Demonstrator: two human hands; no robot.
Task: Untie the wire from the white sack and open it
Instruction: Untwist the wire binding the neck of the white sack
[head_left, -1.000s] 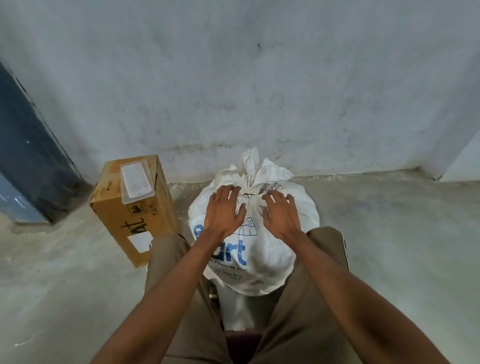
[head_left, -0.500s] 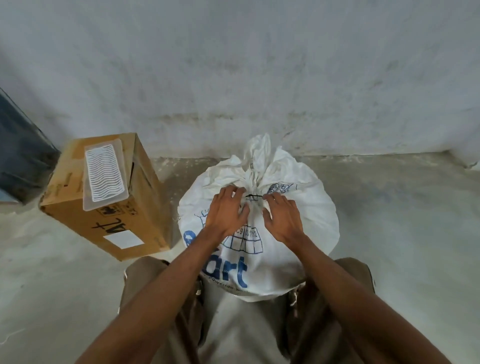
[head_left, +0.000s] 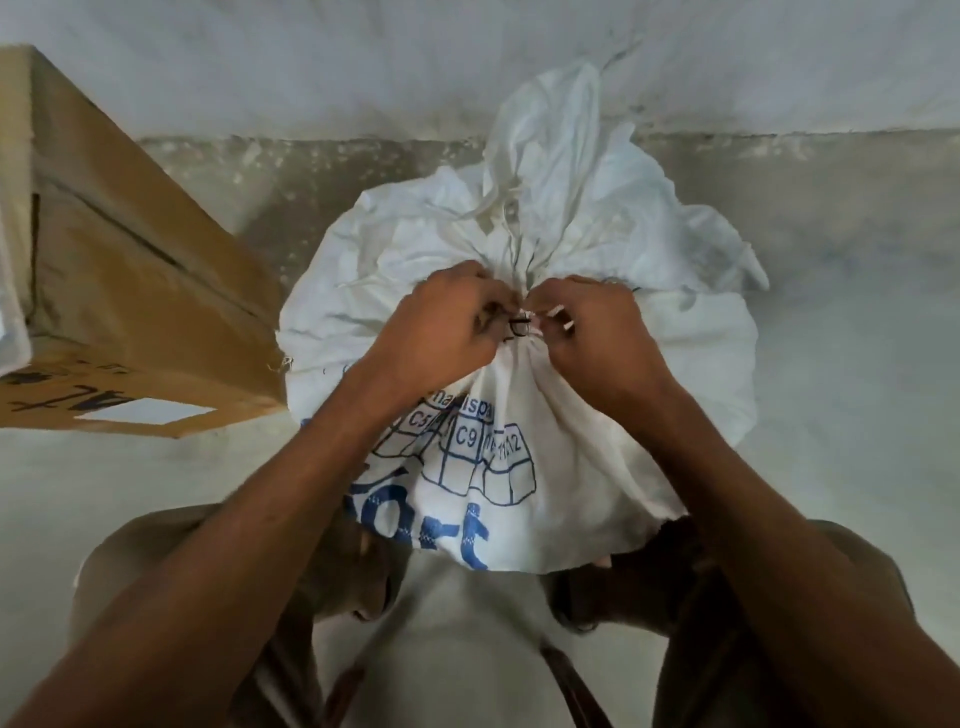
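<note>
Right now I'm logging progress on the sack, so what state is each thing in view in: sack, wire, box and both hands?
white sack: upright on the floor, neck gathered and still tied shut.
wire: dark, still wound round the sack's neck.
left hand: fingers curled, pinching at the wire.
right hand: fingers curled, pinching at the wire and neck.
cardboard box: beside the sack; whether sealed cannot be told.

Woven matt sack — thin dark wire.
</note>
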